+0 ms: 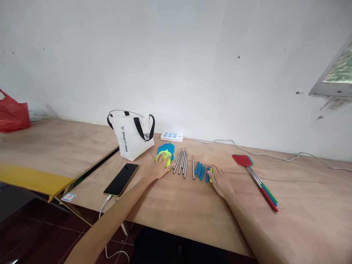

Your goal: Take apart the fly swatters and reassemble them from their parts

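Note:
My left hand [159, 167] rests with fingers spread on yellow perforated fly swatter heads [166, 155]; blue swatter heads [168, 147] lie just behind them. To the right, several thin metal tubes [183, 163] lie in a loose bunch, with a single metal tube [193, 168] apart from it. Several blue handles [200, 171] form a row beside that tube. My right hand [220, 180] lies with fingers extended at the row's right end, partly covering a yellow handle [211, 175]. Whether its fingertips press on that handle is hard to see.
Whole fly swatters [257, 179] with red, blue and green parts lie stacked at right. A white bag [130, 141] and a charging phone [121, 179] stand and lie at left. Behind are a power strip [172, 136] and its cable [233, 142]. A red plastic bag [13, 113] sits far left.

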### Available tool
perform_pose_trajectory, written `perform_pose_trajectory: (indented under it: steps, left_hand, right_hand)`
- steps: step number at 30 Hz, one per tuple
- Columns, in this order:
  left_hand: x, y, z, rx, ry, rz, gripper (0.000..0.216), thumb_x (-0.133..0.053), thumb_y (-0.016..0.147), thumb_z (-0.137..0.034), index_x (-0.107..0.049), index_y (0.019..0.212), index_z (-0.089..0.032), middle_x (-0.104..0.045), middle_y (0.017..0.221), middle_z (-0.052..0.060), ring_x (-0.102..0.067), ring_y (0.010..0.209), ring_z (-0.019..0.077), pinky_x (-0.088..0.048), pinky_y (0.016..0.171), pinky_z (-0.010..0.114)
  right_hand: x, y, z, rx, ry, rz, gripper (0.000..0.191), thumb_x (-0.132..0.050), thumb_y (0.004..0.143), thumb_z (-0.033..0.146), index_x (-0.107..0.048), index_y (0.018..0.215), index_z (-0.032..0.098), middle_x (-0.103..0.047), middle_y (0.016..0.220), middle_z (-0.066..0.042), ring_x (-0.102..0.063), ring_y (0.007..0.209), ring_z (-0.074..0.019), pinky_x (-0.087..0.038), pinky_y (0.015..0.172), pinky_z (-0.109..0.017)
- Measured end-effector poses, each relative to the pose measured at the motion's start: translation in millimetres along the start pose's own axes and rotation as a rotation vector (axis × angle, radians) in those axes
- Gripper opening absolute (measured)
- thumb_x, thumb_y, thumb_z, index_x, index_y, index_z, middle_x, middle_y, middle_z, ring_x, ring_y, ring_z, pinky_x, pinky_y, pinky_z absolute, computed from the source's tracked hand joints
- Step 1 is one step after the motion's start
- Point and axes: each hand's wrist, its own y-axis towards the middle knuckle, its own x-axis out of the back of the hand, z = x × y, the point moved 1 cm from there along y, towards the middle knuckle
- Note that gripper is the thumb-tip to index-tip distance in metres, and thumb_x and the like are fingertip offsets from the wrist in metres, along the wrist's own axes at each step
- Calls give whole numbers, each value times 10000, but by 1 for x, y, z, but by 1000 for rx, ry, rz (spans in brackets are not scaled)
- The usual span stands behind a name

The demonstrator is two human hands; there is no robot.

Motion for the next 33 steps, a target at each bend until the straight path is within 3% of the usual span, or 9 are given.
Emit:
perform_pose_trajectory:
  steps: [2,4,8,10,17,24,33]
  left_hand:
    - [1,7,0,1,0,-41,574,-364,996,-640,-501,1458,-329,-319,1643,55,-257,1519,316,-183,1239,511]
    - [2,17,-1,92,-16,-92,605,-374,983,-648,-481,1470,-305,-296,1650,87,-262,1514,341,-204,1225,534]
    - [-2,41,-7,436,-115,-104,964,-563,841,-729,-318,1550,-124,-202,1648,262,-191,1502,500,-266,1149,642]
    - [-7,51,-11,503,-152,-98,1060,-624,782,-741,-310,1535,-65,-225,1624,311,-165,1492,542,-287,1129,646]
    - [-21,63,-16,458,-27,-109,882,-534,881,-642,-355,1534,-76,-339,1570,317,-284,1473,488,-189,1182,612]
    - [-19,72,-19,438,20,-100,815,-491,905,-620,-406,1498,-67,-404,1530,298,-350,1439,442,-237,1174,539]
    - [-19,84,-21,469,129,-122,708,-452,930,-624,-464,1490,-192,-547,1405,221,-473,1293,404,-342,1060,497]
  right_hand:
    - [1,-1,0,-6,16,-11,489,-243,1056,484,-538,1340,217,-621,1373,-111,-534,1310,-241,-380,1110,-414]
    - [2,-2,1,-14,37,-6,499,-229,1057,492,-539,1338,219,-620,1374,-107,-537,1303,-241,-378,1110,-416]
    - [3,-1,3,-29,50,-8,510,-225,1055,500,-542,1335,215,-622,1365,-114,-539,1295,-249,-375,1107,-424]
    - [3,-1,3,-38,46,-10,505,-231,1054,500,-545,1334,220,-619,1367,-112,-537,1296,-251,-373,1109,-427]
    - [0,-3,1,-24,23,-19,504,-241,1055,498,-540,1347,217,-615,1374,-116,-528,1309,-243,-380,1108,-418]
    - [0,-3,3,-9,19,-39,504,-251,1056,516,-540,1352,228,-628,1348,-120,-547,1291,-258,-371,1118,-459]
    - [-1,-4,3,14,18,-60,494,-265,1060,528,-524,1350,225,-628,1346,-114,-552,1282,-265,-400,1102,-464]
